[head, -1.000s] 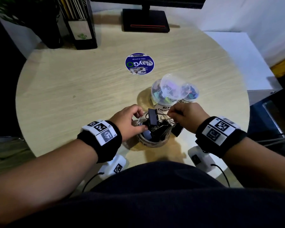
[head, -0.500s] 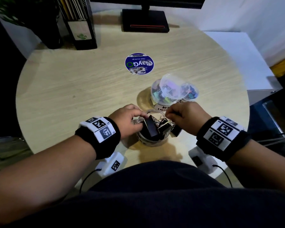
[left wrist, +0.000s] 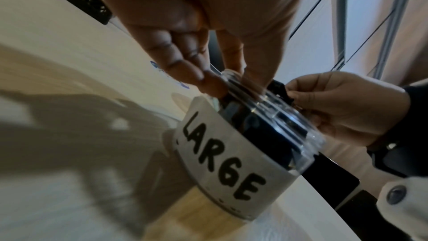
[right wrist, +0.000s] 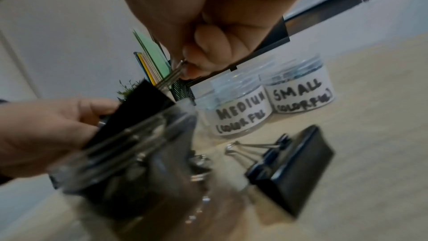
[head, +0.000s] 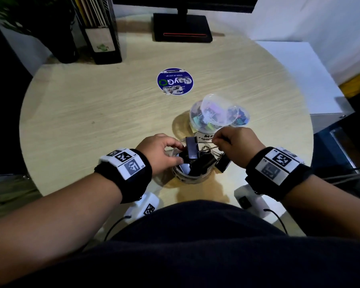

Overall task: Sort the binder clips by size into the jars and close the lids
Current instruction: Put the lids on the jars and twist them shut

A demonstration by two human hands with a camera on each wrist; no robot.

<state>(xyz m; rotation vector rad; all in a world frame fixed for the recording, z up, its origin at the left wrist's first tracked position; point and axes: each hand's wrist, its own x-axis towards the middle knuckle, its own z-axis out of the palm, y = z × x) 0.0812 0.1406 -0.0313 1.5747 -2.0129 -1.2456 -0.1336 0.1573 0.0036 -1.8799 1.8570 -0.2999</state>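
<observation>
The clear jar labelled LARGE [head: 187, 179] [left wrist: 222, 155] stands near the table's front edge, full of black binder clips. One large black clip [head: 191, 149] [right wrist: 139, 107] sticks up at its far rim. My left hand [head: 178, 151] [left wrist: 222, 80] pinches that clip's body, with the other fingers against the jar rim. My right hand [head: 216, 140] [right wrist: 192, 65] pinches the clip's wire handles. Another large black clip [head: 223, 164] [right wrist: 294, 169] lies on the table right of the jar.
Behind stand the MEDIUM jar [head: 204, 121] [right wrist: 238, 114] and the SMALL jar [head: 240, 118] [right wrist: 301, 94], both holding coloured clips, with a clear lid [head: 216, 109] leaning over them. A blue round sticker [head: 175, 81], a monitor base [head: 182, 28] and file holders [head: 101, 36] sit farther back.
The black clip leaned into the jar half a second ago and now stands upright again at the far rim. Both hands stay at the jar, shifted slightly away from me.
</observation>
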